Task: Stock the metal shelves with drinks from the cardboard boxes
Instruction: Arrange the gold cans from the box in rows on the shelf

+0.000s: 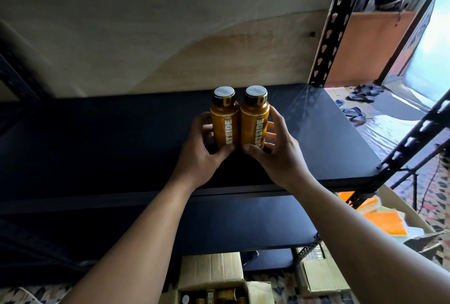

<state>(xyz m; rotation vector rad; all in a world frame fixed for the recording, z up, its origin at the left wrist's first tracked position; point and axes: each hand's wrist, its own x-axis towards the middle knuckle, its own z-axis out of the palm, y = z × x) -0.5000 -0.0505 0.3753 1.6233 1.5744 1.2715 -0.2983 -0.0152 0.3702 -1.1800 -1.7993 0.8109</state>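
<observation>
**A:** Where are the drinks right now?

**B:** Both are in the grip. The left hand (198, 155) wraps the left bottle (222, 121), thumb across the front low down and fingers curled round the outer side. The right hand (280, 155) holds the right bottle (254, 121) in the mirror of that. Each grip is closed round the lower half of its bottle. The bottles stand upright and touch each other between the two grips, on or just over the dark shelf (97, 145).

**A:** Are they set down?

**B:** I can't tell, because the thumbs hide the bases. I'd judge this to be the placing step.

**A:** How would you do it well?

**B:** Seat both bases flat together with the labels facing the grip. Slide the pair away from the grip, towards the back, so later rows fit in front. Then release by spreading the fingers sideways rather than lifting, so nothing tips.

**A:** And the arms?

**B:** Both forearms reach forward and converge, palms turned towards each other. The open cardboard box (211, 289) with more bottles lies well below the grips.
</observation>
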